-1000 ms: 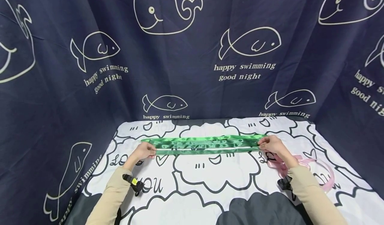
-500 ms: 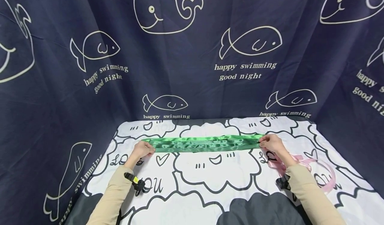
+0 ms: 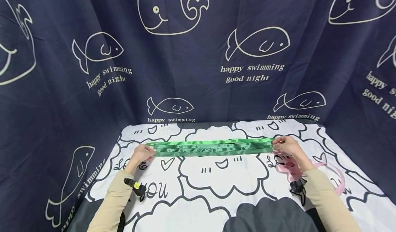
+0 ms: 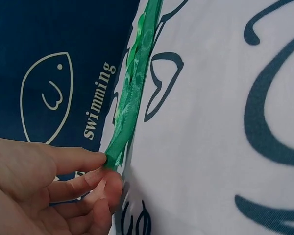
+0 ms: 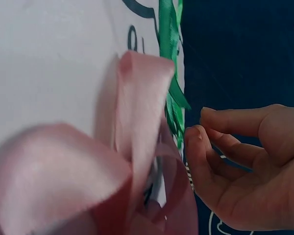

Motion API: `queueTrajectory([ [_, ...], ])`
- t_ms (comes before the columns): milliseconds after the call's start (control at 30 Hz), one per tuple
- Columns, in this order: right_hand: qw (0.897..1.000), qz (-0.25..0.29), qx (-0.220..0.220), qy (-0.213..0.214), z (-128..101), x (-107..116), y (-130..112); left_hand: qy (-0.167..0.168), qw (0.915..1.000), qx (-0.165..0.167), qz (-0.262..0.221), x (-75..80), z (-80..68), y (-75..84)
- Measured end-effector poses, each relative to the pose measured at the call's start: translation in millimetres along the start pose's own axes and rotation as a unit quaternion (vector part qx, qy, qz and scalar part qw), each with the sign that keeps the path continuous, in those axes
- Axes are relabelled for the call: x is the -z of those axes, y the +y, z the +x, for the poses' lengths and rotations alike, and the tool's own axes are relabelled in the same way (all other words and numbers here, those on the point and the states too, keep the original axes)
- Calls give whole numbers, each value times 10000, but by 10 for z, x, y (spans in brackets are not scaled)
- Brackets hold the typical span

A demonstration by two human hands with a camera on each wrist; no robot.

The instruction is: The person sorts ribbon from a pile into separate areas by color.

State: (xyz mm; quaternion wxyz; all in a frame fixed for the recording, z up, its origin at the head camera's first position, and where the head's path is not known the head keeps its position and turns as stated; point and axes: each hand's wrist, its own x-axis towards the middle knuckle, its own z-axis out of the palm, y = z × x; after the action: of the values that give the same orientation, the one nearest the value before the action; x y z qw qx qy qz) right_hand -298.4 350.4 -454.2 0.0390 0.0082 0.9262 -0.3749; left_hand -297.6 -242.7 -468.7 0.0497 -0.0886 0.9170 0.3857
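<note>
Several green ribbon strands [image 3: 204,149] lie side by side across the cloth, the far one brighter green. At their left end my left hand [image 3: 143,153] pinches a green ribbon between thumb and finger; the left wrist view shows the pinched ribbon [image 4: 130,105] running away from the fingertips. My right hand [image 3: 287,146] is at the right end. In the right wrist view its fingers are loosely bent, with a gap between thumb and fingers and nothing in it. Loose ends of the green ribbon [image 5: 174,98] hang just beside those fingertips.
A looped pink ribbon [image 3: 338,178] lies on the right, partly under my right forearm; in the right wrist view its pink loops [image 5: 142,93] fill the foreground. The white cloth [image 3: 204,177] has cloud drawings. A dark blue curtain [image 3: 210,98] stands behind.
The nearest green strand has moved back against the others. My right hand has let go of the ribbon end and shifted to the right. My left hand has shifted slightly left.
</note>
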Motion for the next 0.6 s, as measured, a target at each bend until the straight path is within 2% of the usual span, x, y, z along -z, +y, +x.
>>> queueTrajectory([
  [233, 9987, 327, -37, -392, -67, 90, -7, 157, 9984, -303, 456, 54, -31, 9],
  [333, 9984, 262, -38, -504, -106, 119, -12, 145, 9972, -441, 590, 54, -43, 24],
  [467, 9984, -141, 174, -527, -168, 174, -33, 99, 9931, -1021, 569, 47, -64, 44],
  [600, 9960, -427, 520, -590, -212, 246, -42, 69, 9837, -1692, 600, 30, -97, 80],
])
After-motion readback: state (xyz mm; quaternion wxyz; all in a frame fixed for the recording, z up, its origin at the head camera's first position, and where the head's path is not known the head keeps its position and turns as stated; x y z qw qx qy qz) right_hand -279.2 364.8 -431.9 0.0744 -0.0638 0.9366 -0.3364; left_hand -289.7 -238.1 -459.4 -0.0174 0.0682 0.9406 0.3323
